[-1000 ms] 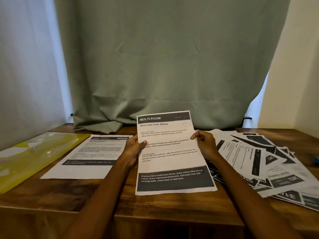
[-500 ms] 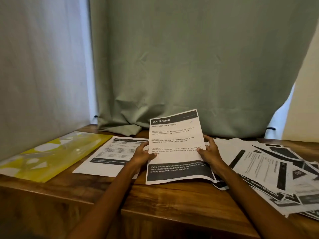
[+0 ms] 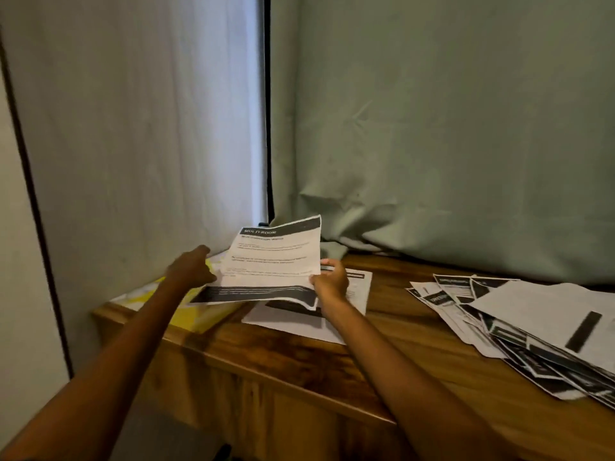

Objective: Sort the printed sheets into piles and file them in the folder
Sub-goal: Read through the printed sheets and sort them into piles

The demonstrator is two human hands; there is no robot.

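Above the left end of the wooden table (image 3: 392,331), a printed sheet headed MULTI-ROOM (image 3: 271,261) is held clear of the surface, its long axis running away from the person, dark title band at the far edge and a second dark band at the near edge, which sags and curls. Its far edge tilts up toward the grey-green curtain (image 3: 449,128). The right hand (image 3: 329,281) grips the sheet's right edge, fingers curled around the paper. The left hand (image 3: 191,269) is at the sheet's left edge with its back to the camera; whether its fingers pinch the paper or only touch it cannot be told, as motion blur and the hand itself hide them.

Under the raised sheet lies one flat printed sheet (image 3: 352,294), face up on the table, partly covered from view. To the left of it, at the table's corner, lies one yellow plastic folder (image 3: 189,316), mostly hidden behind the left forearm and the held sheet.

Well apart to the right, a loose heap of printed sheets (image 3: 519,327) fans across the table, overlapping at mixed angles; they are too many and too overlapped to count. A pale curtain (image 3: 149,128) hangs behind the folder's corner
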